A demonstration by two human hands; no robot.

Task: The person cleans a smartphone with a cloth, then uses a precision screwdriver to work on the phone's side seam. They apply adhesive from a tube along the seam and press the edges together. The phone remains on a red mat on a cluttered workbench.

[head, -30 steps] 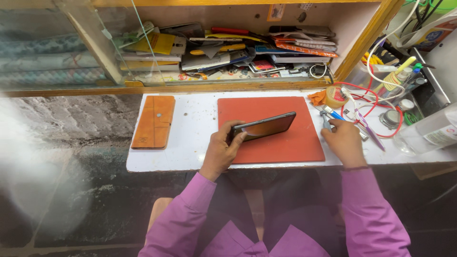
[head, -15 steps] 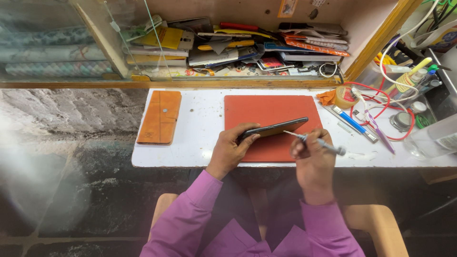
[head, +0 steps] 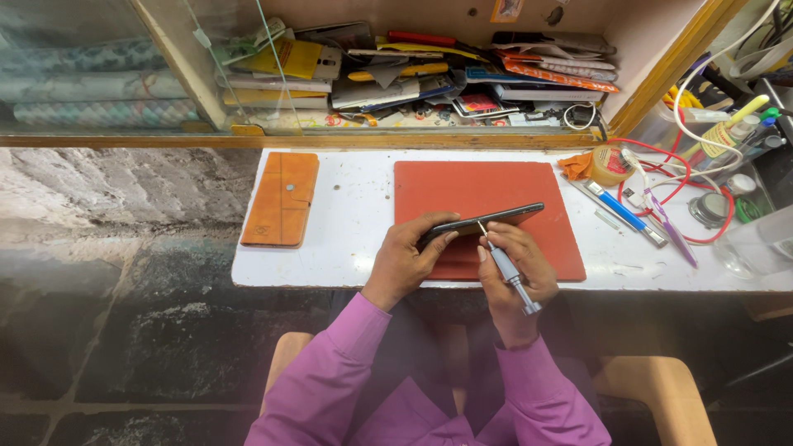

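My left hand (head: pixel 406 256) grips the near end of a dark phone (head: pixel 496 218), held on its edge above a red mat (head: pixel 487 192). A small silver screwdriver (head: pixel 505 269) is in my right hand (head: pixel 514 272), and its tip touches the phone's lower edge near the left end. Both hands sit over the front part of the mat, close together. Purple sleeves cover both forearms.
A tan leather wallet case (head: pixel 282 198) lies left on the white tabletop (head: pixel 355 239). To the right are a tape roll (head: pixel 610 163), a blue tool (head: pixel 621 210), red and white cables (head: pixel 686 177) and small bottles. A shelf (head: pixel 413 78) of cluttered parts runs behind; glass panes stand at left.
My right hand has taken a screwdriver from the tools at right and brought it back to the phone. Its tip now meets the phone's edge. The left hand keeps holding the phone.
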